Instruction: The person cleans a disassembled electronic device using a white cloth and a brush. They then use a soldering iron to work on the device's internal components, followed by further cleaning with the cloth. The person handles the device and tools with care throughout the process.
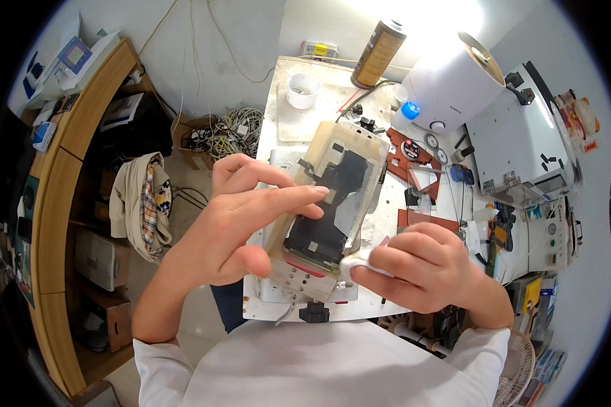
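Observation:
A dark phone screen panel (346,173) lies back side up on a clamping machine (375,144) with a yellowed, worn bed. Small pale patches and a light grey area mark its back. My left hand (251,210) reaches over the panel with its fingers apart, the index and middle fingertips on or just above its dark surface. Beside the panel's lower right corner, my right hand (424,268) is closed round a crumpled white wipe (357,262). A black knob (313,312) sticks out at the machine's near end.
Behind the machine stand a white tub (303,91), a brown spray can (379,54) and a blue-capped bottle (405,115). Small parts and tools crowd a reddish-brown mat (409,152) on the right, near a large white cylindrical device (451,88). Wooden shelving (71,183) runs along the left.

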Action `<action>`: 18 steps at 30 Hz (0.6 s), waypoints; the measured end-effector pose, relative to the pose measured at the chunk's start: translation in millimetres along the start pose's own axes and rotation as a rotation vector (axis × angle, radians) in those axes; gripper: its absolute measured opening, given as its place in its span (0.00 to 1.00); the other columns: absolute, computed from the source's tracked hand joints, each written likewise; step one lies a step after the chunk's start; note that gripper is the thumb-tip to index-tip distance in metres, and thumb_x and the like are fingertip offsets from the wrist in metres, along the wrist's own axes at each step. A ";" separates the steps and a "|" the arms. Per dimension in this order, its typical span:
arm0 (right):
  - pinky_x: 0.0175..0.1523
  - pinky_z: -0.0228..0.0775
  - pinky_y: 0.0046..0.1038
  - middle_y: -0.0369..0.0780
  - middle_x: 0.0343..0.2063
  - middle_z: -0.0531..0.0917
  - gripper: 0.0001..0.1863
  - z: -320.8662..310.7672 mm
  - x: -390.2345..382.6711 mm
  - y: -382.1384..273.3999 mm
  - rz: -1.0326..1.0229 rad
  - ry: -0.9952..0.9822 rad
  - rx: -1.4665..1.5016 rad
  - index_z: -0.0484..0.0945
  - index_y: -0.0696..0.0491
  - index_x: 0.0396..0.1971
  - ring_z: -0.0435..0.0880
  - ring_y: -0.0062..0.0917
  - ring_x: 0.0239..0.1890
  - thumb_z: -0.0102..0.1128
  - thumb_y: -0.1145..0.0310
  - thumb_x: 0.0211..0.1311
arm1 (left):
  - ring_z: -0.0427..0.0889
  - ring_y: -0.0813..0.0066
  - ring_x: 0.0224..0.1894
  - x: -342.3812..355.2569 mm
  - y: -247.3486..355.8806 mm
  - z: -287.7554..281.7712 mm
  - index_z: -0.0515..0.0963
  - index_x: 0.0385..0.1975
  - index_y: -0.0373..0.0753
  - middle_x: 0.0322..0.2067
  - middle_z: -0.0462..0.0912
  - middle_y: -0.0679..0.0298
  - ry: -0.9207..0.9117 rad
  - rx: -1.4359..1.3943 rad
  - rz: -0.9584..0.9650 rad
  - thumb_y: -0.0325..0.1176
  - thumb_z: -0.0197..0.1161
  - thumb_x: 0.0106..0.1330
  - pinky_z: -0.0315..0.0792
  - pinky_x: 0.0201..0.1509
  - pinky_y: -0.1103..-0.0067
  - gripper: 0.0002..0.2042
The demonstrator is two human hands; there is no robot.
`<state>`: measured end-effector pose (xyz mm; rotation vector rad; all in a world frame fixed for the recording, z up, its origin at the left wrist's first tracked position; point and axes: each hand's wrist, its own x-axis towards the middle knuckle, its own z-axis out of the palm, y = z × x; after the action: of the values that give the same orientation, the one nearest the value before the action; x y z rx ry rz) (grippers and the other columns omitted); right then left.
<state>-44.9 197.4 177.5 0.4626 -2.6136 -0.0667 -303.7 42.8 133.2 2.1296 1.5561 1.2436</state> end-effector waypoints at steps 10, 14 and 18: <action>0.34 0.73 0.23 0.29 0.36 0.80 0.16 4.5 -27.9 3.6 0.045 -0.025 -0.008 0.88 0.47 0.42 0.80 0.20 0.35 0.73 0.68 0.50 | 0.76 0.70 0.47 0.4 1.8 -0.5 0.82 0.59 0.33 0.42 0.93 0.65 0.016 0.013 -0.001 0.76 0.23 0.75 0.56 0.62 0.66 0.51; 0.32 0.75 0.32 0.40 0.36 0.83 0.18 7.1 -83.9 48.3 0.504 0.148 -0.114 0.89 0.53 0.46 0.82 0.32 0.31 0.65 0.82 0.55 | 0.79 0.70 0.47 -4.9 -6.4 3.4 0.85 0.53 0.33 0.40 0.93 0.66 0.133 -0.003 0.024 0.76 0.22 0.75 0.57 0.62 0.67 0.51; 0.42 0.78 0.35 0.38 0.38 0.82 0.17 33.7 -112.8 145.4 0.696 0.170 -0.311 0.88 0.51 0.48 0.84 0.35 0.40 0.63 0.80 0.59 | 0.77 0.68 0.45 -14.9 -22.0 5.8 0.82 0.55 0.35 0.37 0.93 0.66 0.304 -0.029 0.063 0.72 0.19 0.77 0.60 0.59 0.67 0.49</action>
<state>-12.7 370.9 115.4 -0.5275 -2.3926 -0.1867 -315.4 40.6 108.8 2.0610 1.5807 1.6659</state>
